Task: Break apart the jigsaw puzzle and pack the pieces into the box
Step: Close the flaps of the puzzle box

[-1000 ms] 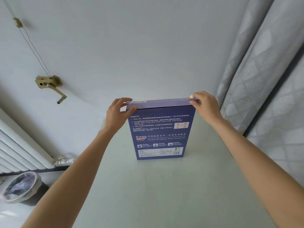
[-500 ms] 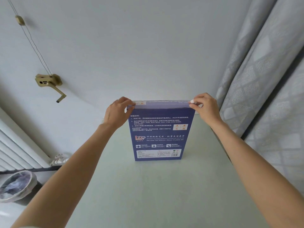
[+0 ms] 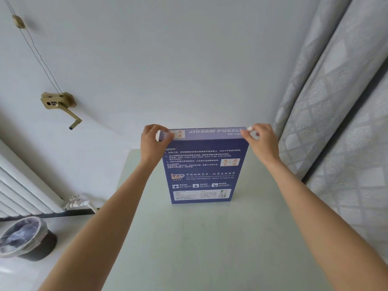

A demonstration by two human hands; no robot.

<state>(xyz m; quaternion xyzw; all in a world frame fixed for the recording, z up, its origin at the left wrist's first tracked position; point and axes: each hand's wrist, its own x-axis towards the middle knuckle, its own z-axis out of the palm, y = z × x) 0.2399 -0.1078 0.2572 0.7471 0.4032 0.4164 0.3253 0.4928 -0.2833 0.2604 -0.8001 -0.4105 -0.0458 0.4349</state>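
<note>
While the blue box (image 3: 202, 171) stands upright on its narrow edge near the far end of the pale bench (image 3: 189, 244), both hands hold it by its top corners; the left hand (image 3: 152, 144) curls its fingers over the top left corner, with the thumb on the near printed face, and the right hand (image 3: 262, 143) pinches the top right corner between thumb and fingertips. Its top edge, turned toward the camera, reads "JIGSAW PUZZLE" in pale letters; the near face carries lines of white print, a small lettered grid, a logo and a white label panel near the bottom. The box looks closed on every side that shows, so what it holds cannot be seen; no loose pieces show on the bench around it.

Left of the bench, on the floor, a round dark bin (image 3: 26, 238) stands with a crumpled clear liner in it; whether anything lies inside the liner cannot be told. Behind the bin a white radiator (image 3: 19, 192) runs along the wall, with a white valve and pipe (image 3: 77, 203) at its end; higher on that wall a brass-coloured hand crank (image 3: 59, 103) hangs on a thin cord. Grey patterned curtains (image 3: 336, 114) fall just beside the bench on the right.
</note>
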